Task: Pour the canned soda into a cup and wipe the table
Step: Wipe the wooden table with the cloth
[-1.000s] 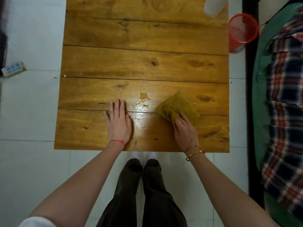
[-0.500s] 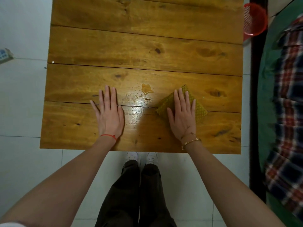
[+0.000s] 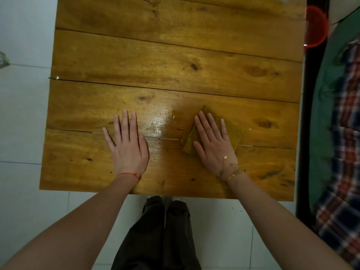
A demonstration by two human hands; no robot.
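Note:
A wooden plank table [image 3: 175, 61] fills the view. My right hand [image 3: 213, 145] lies flat with straight fingers on a folded yellow-green cloth [image 3: 233, 131] near the front of the table. A wet, shiny patch [image 3: 159, 122] of spilled liquid sits just left of the cloth, between my hands. My left hand [image 3: 127, 145] rests flat on the wood, fingers straight, holding nothing. The soda can and the cup are out of view.
A red mesh basket [image 3: 315, 26] stands on the floor past the table's right edge. A green surface with a plaid cloth [image 3: 344, 133] runs along the right side. White tiled floor [image 3: 23, 114] lies left and in front of the table.
My right hand went from pinching the cloth's near corner to lying flat on top of it. The cloth has slid a little left toward the spill. The camera tilted down, so the white cup left the view.

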